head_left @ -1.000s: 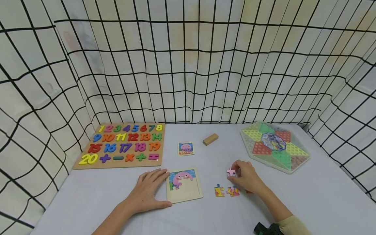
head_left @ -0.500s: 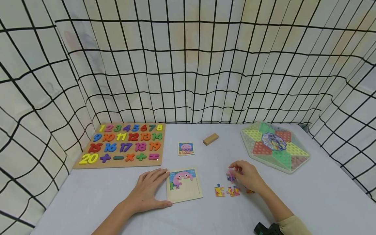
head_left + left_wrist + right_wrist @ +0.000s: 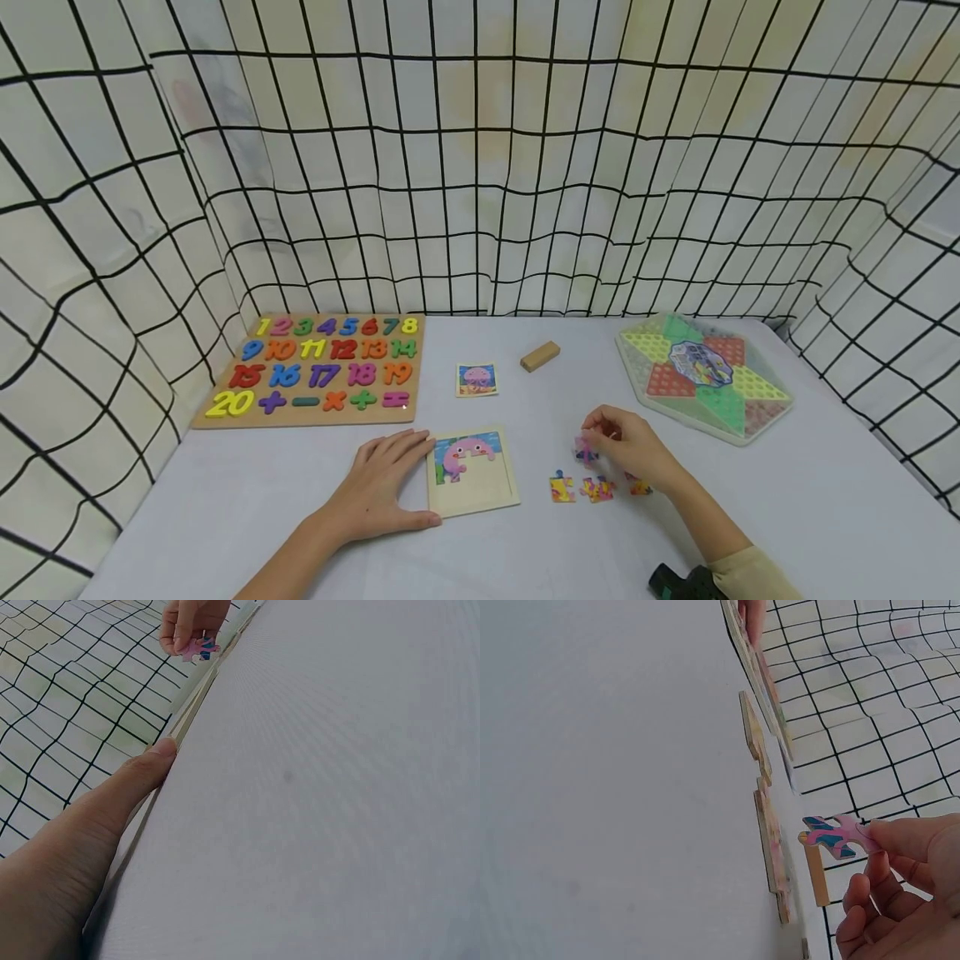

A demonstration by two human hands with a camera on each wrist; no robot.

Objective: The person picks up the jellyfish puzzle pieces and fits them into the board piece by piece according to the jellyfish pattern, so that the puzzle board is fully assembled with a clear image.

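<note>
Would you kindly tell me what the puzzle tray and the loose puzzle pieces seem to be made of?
Puzzle tray: probably matte wood; its bare surface is pale tan. Loose puzzle pieces: likely wood too, colourfully printed, with plain tan cut edges.

In the head view, we see only part of the puzzle piece (image 3: 583,453); the right hand (image 3: 632,448) hides the rest. The left hand (image 3: 381,485) covers some of the wooden tray's (image 3: 477,493) edge. We find the label (image 3: 701,364) too small to read, and the bottom edge cuts off the sleeve (image 3: 753,573).
</note>
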